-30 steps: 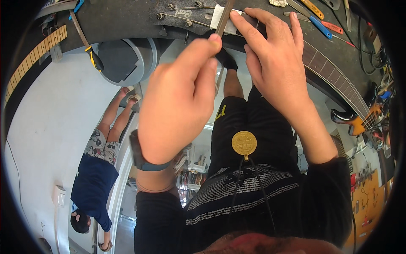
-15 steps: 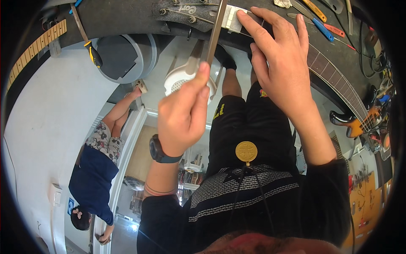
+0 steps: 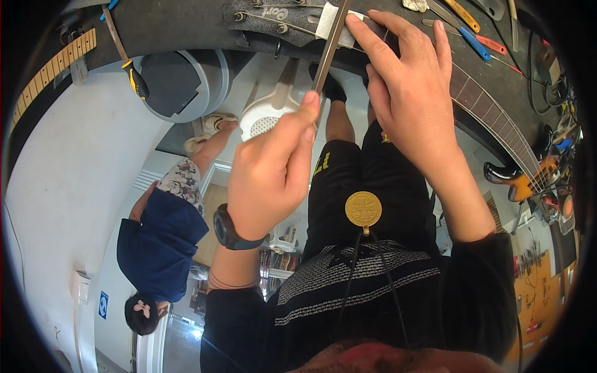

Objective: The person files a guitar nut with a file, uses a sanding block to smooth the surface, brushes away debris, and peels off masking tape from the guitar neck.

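My left hand [image 3: 270,168] is closed round a long, narrow metal file [image 3: 331,50], index finger stretched along it. The file's far part lies over a white strip [image 3: 325,22], apparently masking tape, at the nut end of a guitar neck. Left of the strip is the black headstock [image 3: 252,25] with its tuning posts and strings. My right hand [image 3: 413,87] rests over the neck with fingers spread, its index fingertip at the strip's right edge. Beyond it the dark fretboard [image 3: 491,112] with frets and strings runs toward the sunburst body [image 3: 525,180].
Several hand tools, including a blue-handled one [image 3: 476,45], lie on the dark bench [image 3: 398,6] at the far right. A yellow-black screwdriver [image 3: 134,81] and a maple fretboard [image 3: 53,71] are at the left. A white stool [image 3: 267,112] stands below; another person [image 3: 165,236] is at the left.
My left hand has shifted slightly right with the file, which now crosses the white strip instead of lying at its left edge. My right hand stays put. The other person has moved.
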Available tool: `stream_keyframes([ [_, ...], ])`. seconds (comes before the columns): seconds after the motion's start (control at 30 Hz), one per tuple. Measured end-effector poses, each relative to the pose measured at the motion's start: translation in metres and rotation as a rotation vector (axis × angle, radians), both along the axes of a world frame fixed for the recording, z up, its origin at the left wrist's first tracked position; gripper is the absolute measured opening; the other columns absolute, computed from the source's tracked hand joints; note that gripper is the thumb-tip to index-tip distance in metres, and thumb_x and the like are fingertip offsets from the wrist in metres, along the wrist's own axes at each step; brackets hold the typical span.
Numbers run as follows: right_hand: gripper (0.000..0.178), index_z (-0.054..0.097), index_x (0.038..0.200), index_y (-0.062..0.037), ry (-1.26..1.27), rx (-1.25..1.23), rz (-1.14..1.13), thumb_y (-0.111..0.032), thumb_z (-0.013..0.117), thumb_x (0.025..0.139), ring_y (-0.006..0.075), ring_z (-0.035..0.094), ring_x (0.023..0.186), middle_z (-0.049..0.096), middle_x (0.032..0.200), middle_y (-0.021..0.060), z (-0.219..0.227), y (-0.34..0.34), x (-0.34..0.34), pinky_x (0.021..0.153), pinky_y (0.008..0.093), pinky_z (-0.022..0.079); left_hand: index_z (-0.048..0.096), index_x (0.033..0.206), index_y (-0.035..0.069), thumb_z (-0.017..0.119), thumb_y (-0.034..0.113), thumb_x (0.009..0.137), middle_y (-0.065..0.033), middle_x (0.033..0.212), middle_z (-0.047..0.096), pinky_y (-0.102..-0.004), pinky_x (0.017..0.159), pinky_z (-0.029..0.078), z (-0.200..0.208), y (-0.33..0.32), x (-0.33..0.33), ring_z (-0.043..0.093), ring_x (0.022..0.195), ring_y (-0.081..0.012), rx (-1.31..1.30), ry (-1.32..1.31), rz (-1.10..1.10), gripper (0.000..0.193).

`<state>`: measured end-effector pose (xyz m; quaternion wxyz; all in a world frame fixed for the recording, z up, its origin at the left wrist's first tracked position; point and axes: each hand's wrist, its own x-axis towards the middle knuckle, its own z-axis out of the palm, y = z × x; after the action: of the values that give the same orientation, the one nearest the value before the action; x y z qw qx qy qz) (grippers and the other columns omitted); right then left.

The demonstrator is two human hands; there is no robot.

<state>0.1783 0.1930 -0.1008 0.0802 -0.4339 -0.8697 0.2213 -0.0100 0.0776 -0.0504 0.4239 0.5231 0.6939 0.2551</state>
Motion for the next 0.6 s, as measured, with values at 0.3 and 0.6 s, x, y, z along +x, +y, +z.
stream_keyframes([
  [0.3, 0.048, 0.064, 0.141, -0.0139, 0.123, 0.025, -0.051, -0.017, 0.075, 0.095, 0.0287, 0.062, 0.124, 0.066, 0.130, 0.0073, -0.004, 0.008, -0.005, 0.124, 0.0534, 0.029, 0.055, 0.151, 0.000, 0.058, -0.001, 0.108, -0.0012, 0.079, 0.062, -0.0250, 0.061, 0.045, -0.013, 0.035, -0.009, 0.054, 0.067, -0.0070, 0.013, -0.250, 0.064, 0.044],
  [0.6, 0.043, 0.065, 0.128, -0.0072, 0.106, 0.051, 0.023, -0.024, 0.080, 0.092, 0.0307, 0.065, 0.111, 0.070, 0.113, 0.0079, -0.017, 0.019, -0.012, 0.110, 0.0468, 0.039, 0.042, 0.155, -0.003, 0.059, -0.008, 0.103, -0.0128, 0.082, 0.069, -0.0295, 0.063, 0.052, -0.166, -0.041, 0.029, 0.064, 0.067, -0.0161, 0.580, -0.041, 0.052, 0.054],
])
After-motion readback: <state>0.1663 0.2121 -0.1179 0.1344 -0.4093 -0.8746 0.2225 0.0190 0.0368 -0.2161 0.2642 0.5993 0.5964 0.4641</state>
